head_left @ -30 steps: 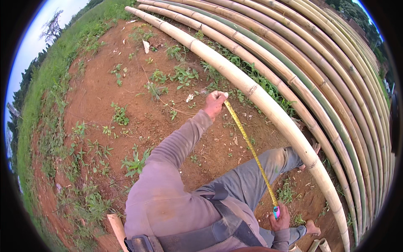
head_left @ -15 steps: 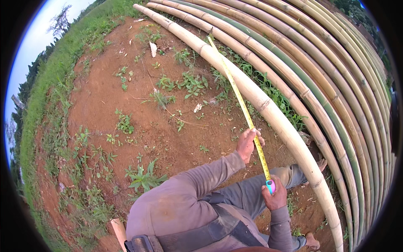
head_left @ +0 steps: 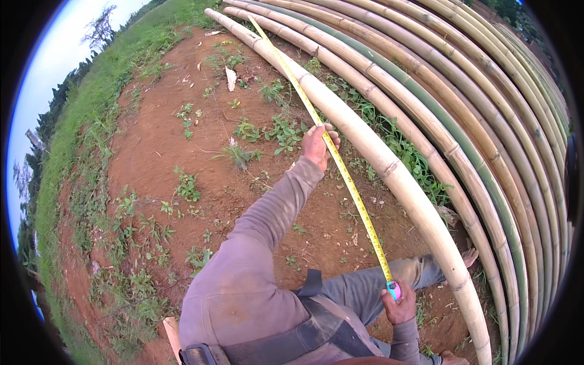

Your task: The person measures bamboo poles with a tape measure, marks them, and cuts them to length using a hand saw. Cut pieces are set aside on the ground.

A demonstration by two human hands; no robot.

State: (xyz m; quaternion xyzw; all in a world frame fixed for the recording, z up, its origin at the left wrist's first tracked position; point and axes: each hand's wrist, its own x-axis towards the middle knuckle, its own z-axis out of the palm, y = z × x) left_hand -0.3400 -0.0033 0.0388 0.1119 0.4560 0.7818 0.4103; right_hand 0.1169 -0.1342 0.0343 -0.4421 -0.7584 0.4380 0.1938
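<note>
My right hand (head_left: 399,306) grips the pink and turquoise case of a tape measure (head_left: 394,291) near my bent knee. From it the yellow blade (head_left: 359,204) runs up and to the left, drawn out long. Partway along, my left hand (head_left: 319,145) is closed around the blade, with the arm stretched forward. The far end of the blade crosses over the nearest bamboo pole (head_left: 359,135), a thick pale one, close to that pole's far end. My left hand is beside this pole, over bare soil.
Many more bamboo poles, one of them green (head_left: 420,99), lie side by side on the right. Reddish soil (head_left: 152,158) with small weeds (head_left: 283,135) spreads to the left, bordered by grass (head_left: 85,121). A cut piece of wood (head_left: 171,333) lies behind my left side.
My left hand has moved forward and left along with the blade. More blade is out, and its end has travelled toward the pole's far end. My right hand stays nearly in place.
</note>
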